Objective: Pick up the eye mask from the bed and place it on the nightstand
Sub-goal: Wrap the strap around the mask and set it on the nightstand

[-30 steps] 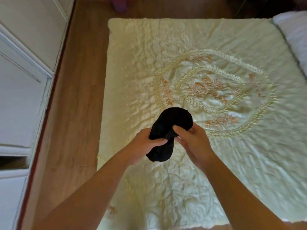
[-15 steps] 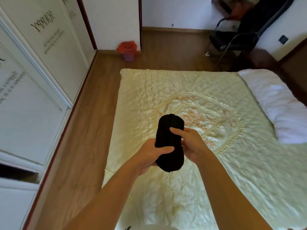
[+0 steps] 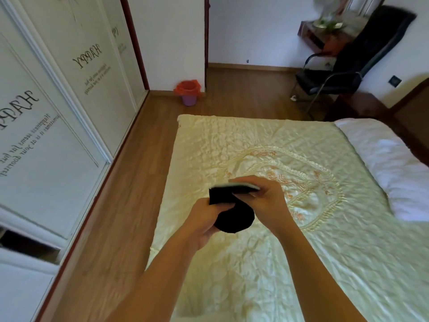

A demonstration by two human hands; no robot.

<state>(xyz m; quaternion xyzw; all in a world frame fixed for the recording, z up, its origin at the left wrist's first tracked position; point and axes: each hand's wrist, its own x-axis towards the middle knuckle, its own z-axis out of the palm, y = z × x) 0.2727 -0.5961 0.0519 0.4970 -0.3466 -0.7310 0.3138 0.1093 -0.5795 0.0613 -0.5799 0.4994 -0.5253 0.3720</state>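
Black eye mask [image 3: 233,219] over a pale-yellow quilted bedspread [image 3: 232,140] with orange floral embroidery; beyond the bedspread, an orange-lined purple bin [image 3: 188,92].

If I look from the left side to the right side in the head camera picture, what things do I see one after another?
White wardrobe → orange-lined bin → left hand → black eye mask → right hand → black chair → white pillow.
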